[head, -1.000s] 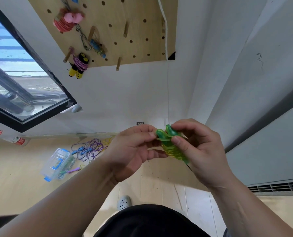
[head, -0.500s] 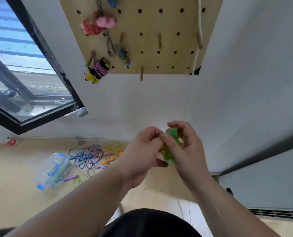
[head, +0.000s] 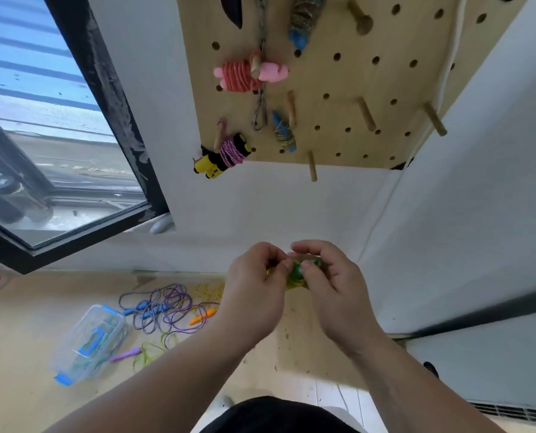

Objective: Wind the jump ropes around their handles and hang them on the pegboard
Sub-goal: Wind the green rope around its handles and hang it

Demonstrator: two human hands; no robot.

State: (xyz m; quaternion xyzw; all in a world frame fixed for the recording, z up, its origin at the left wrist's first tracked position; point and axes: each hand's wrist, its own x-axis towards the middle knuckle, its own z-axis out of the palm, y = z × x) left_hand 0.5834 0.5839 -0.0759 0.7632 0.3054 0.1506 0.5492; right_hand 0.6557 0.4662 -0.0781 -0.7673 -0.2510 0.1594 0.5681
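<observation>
Pegboard [head: 385, 89] looks bigger and closer now; hands still low, below its bottom edge. Left hand [head: 254, 289] curled, pinching green jump rope [head: 297, 273] at its left side. Right hand [head: 332, 282] curled round it, thumb on top. Rope mostly hidden, maybe all wound. Loose ropes [head: 163, 307] on floor.

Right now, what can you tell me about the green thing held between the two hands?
It is a green jump rope, glossy like plastic, its yellow-green cord wound in a tight bundle round the handles. Both hands hold it in the air below the pegboard: the left hand pinches its side, the right hand curls round it, hiding much of it.
</observation>
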